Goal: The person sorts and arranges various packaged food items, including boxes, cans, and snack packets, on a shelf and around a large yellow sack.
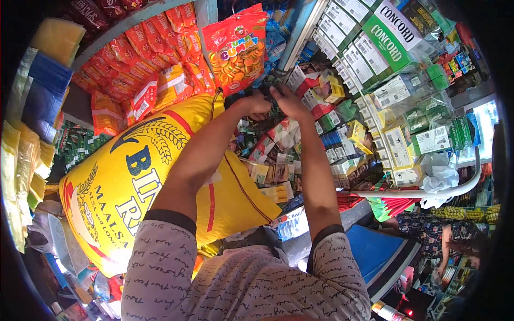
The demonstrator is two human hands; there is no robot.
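Note:
Both my arms reach forward to a dark, glossy packet-like thing whose kind I cannot make out. My left hand (257, 105) has its fingers curled in at the left side of it. Close by on the right, my right hand (289, 101) bends its fingers over it, fingertips partly lost in shadow. Small cigarette-type boxes (324, 91) in red, white and yellow are stacked just right of my right hand. Under my left forearm leans a big full yellow sack (155, 139). A red bag of gummy candy (235, 51) hangs just beyond my left hand.
Red and orange snack packets (155, 40) fill a shelf at upper left. Cartons and boxes (385, 53) rise in rows on the right, above a white rail (428, 192). Folded plastic bags (45, 91) hang at far left. Another person (439, 230) is at lower right, past a blue panel (372, 249).

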